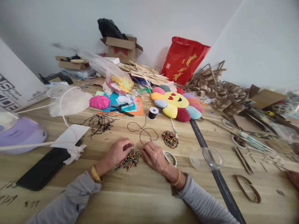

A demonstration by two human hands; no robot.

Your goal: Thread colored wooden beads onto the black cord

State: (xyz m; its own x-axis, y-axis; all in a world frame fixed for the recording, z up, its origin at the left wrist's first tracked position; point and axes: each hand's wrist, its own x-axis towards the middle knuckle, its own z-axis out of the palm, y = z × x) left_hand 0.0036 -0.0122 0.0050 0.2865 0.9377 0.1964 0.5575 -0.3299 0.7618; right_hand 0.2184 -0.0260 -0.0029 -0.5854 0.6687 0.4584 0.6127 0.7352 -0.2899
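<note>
My left hand [119,151] rests curled on the wooden table [130,199], its fingertips pinched together at the upper edge of a pile of small multicoloured beads [130,159]. My right hand [153,155] lies on the other side of the pile, fingers closed as if pinching something thin that I cannot make out. A black cord [141,129] loops from near my hands up to a black thread spool [153,113]. A second heap of coloured beads [170,139] sits just beyond my right hand. A roll of white tape [171,157] lies beside my right wrist.
A flower-shaped plush cushion [175,104], black scissors [121,109], pink yarn ball [99,102] and tangled black cord [101,123] lie further back. A clear lid [206,158] sits right, a black phone [43,169] left. Cardboard boxes, a red bag [183,60] and wooden pieces crowd the back.
</note>
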